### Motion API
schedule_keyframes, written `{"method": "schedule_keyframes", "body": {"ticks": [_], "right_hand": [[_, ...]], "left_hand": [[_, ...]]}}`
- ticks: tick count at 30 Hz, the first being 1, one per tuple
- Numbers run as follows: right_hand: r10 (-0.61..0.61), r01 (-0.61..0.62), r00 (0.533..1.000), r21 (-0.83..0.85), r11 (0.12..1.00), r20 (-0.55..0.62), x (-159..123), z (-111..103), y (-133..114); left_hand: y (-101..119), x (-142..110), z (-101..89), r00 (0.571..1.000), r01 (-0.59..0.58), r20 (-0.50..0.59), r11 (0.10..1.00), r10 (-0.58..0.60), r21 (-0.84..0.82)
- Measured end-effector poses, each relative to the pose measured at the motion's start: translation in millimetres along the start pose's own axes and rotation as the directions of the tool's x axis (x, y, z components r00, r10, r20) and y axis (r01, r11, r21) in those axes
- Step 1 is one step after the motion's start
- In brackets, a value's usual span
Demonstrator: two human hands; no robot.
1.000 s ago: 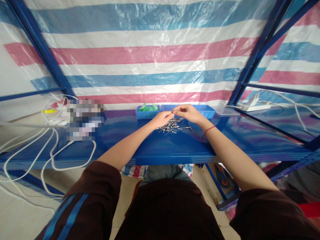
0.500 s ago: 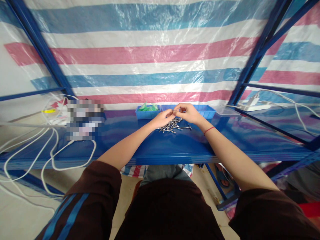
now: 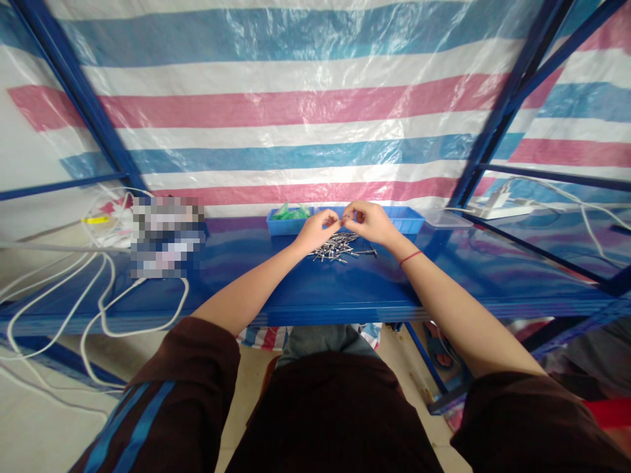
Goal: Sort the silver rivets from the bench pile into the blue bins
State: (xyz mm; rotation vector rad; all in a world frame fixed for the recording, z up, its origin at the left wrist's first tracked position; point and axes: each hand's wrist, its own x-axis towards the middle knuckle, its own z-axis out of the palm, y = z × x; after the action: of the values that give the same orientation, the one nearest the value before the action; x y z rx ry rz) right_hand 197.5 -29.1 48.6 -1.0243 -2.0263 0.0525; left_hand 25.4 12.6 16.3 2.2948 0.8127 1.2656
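My left hand [image 3: 318, 231] and my right hand [image 3: 368, 221] meet fingertip to fingertip above a pile of silvery blind rivets [image 3: 336, 246]. Thumb and forefinger are pinched together on each hand. Whatever lies between the fingertips is too small to make out. The rivets rest loose on the blue tabletop [image 3: 345, 286], some of them hidden under the hands. Just behind the hands stands a blue divided tray [image 3: 288, 226], with green plastic pieces [image 3: 292, 213] in its left compartment. My right hand hides part of the tray's right compartment.
White cables [image 3: 106, 295] loop over the table's left side near a blurred-out object [image 3: 167, 236]. A clear plastic lid or tray [image 3: 447, 219] lies right of the blue tray, beside a white power strip [image 3: 503, 207]. Blue metal posts [image 3: 497, 131] frame the striped sheet behind.
My left hand has shifted slightly left, so the fingertips of the two hands are a little farther apart. My right hand has barely moved. The rivet pile and tray look the same.
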Motion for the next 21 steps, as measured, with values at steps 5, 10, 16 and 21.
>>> {"method": "schedule_keyframes", "body": {"ticks": [5, 10, 16, 21], "right_hand": [[0.043, -0.046, 0.998, 0.081, 0.996, 0.037, 1.1, 3.5, 10.7], [0.481, -0.399, 0.873, 0.445, 0.802, -0.084, 4.2, 3.1, 22.0], [0.776, -0.567, 0.623, 0.628, 0.533, -0.097, 1.5, -18.1, 34.4], [0.52, -0.529, 0.841, 0.031, 0.848, 0.148, -4.4, -31.2, 38.0]], "left_hand": [[0.9, 0.7, -1.5, 0.996, 0.021, -0.085, 0.998, -0.016, 0.054], [3.2, -1.4, -0.8, 0.999, 0.036, -0.034, 0.994, -0.032, 0.1], [6.0, -4.7, -2.3, 0.998, 0.036, 0.046, 0.986, -0.044, 0.163], [5.0, -4.5, -2.2, 0.996, 0.031, 0.081, 0.983, -0.046, 0.182]]}}
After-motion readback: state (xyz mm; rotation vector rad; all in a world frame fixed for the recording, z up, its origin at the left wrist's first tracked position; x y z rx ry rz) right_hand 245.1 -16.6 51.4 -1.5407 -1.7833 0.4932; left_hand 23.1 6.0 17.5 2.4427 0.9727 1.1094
